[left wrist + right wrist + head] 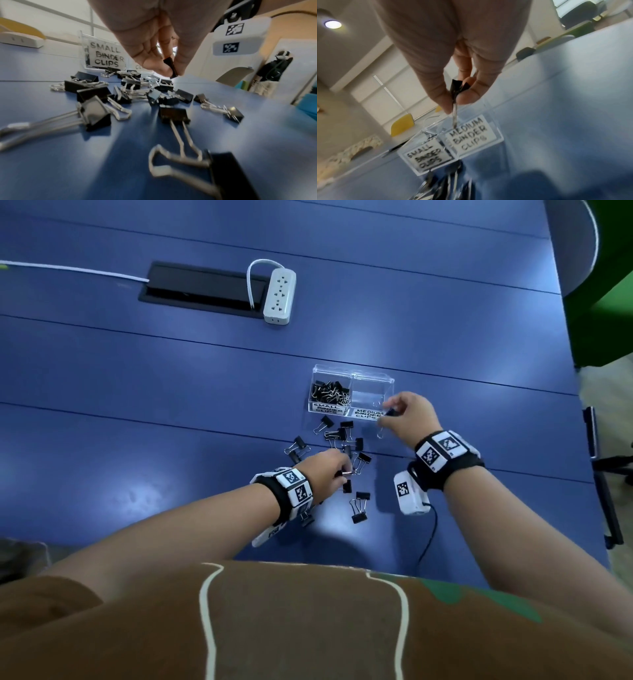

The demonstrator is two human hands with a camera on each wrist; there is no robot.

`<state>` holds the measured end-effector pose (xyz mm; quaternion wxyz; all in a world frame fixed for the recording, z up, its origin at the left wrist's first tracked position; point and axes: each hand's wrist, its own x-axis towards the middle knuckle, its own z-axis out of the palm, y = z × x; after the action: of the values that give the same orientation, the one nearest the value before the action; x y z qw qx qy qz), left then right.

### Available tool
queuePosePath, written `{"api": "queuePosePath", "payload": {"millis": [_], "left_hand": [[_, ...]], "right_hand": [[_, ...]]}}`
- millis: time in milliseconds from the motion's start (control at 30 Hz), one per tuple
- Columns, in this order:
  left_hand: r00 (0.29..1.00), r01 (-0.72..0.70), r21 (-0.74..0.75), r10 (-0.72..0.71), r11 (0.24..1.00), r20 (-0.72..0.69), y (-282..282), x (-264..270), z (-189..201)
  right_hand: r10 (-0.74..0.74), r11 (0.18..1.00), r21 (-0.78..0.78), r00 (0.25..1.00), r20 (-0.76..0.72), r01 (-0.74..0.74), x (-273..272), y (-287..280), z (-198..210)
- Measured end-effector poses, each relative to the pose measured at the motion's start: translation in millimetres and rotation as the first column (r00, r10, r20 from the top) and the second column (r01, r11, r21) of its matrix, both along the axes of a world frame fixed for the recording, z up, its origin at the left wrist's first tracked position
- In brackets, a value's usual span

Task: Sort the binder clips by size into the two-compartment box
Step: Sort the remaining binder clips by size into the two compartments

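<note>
Nearest, we are pinching a clip (169, 67) in our left hand (327, 470) above the loose pile (342, 446). Farther out, our right hand (409, 414) is gripping a medium clip (458, 88) by the box (352, 374); releasing short of the empty medium side, it may be landing outside or among the small ones.

Head view overhead; wrist views low, all sharing box (351, 392).

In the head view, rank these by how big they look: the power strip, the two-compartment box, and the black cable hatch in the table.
1. Black cable hatch, the longest.
2. Two-compartment box.
3. Power strip.
The box sits nearer the camera than the strip, so their order is unsure; the two look close in size.
</note>
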<state>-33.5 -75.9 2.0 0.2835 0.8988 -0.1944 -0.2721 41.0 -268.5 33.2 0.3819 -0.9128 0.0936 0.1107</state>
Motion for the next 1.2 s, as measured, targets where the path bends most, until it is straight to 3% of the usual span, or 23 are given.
{"api": "queuePosePath", "payload": {"millis": [67, 167, 267, 400, 533, 700, 800, 967, 1200], "left_hand": [[0.999, -0.044, -0.025, 0.044, 0.999, 0.010, -0.4, 9.2, 4.9], [0.987, -0.141, -0.051, 0.144, 0.989, 0.066, -3.9, 28.6, 14.3], [0.958, -0.252, -0.080, 0.260, 0.964, 0.121, -8.3, 54.2, 24.7], [0.934, -0.285, -0.109, 0.301, 0.952, 0.192, -14.7, 93.8, 33.4], [0.937, -0.272, -0.072, 0.281, 0.960, 0.206, -28.6, 119.9, 39.2], [0.961, -0.213, -0.010, 0.211, 0.977, 0.176, -43.5, 128.3, 36.1], [0.971, -0.148, -0.018, 0.149, 0.989, 0.187, -44.9, 120.9, 32.1], [0.973, -0.007, 0.017, 0.003, 1.000, 0.232, -41.3, 86.7, 23.3], [0.995, -0.002, 0.238, -0.022, 0.971, 0.097, -32.0, 35.4, -17.8]], "right_hand": [[0.020, 0.996, -0.086, 0.997, 0.079, -0.013, 23.7, 4.9, 5.7], [0.099, 0.984, -0.157, 0.992, 0.082, -0.085, 42.9, 13.3, 2.8], [0.188, 0.965, -0.201, 0.979, 0.080, -0.169, 45.8, 16.3, -1.4], [0.211, 0.959, -0.216, 0.970, 0.120, -0.182, 32.8, 9.8, -4.0], [0.220, 0.966, -0.172, 0.964, 0.147, -0.194, -2.0, 4.9, -12.0], [0.428, 0.881, -0.185, 0.900, -0.082, -0.435, -49.0, 11.5, -34.7], [0.469, 0.856, -0.171, 0.872, -0.138, -0.487, -60.9, 10.3, -45.3], [0.425, 0.873, -0.195, 0.894, -0.143, -0.447, -68.2, 2.2, -52.2], [0.305, 0.941, -0.118, 0.947, -0.102, -0.316, -58.0, -3.1, -43.8]]}}
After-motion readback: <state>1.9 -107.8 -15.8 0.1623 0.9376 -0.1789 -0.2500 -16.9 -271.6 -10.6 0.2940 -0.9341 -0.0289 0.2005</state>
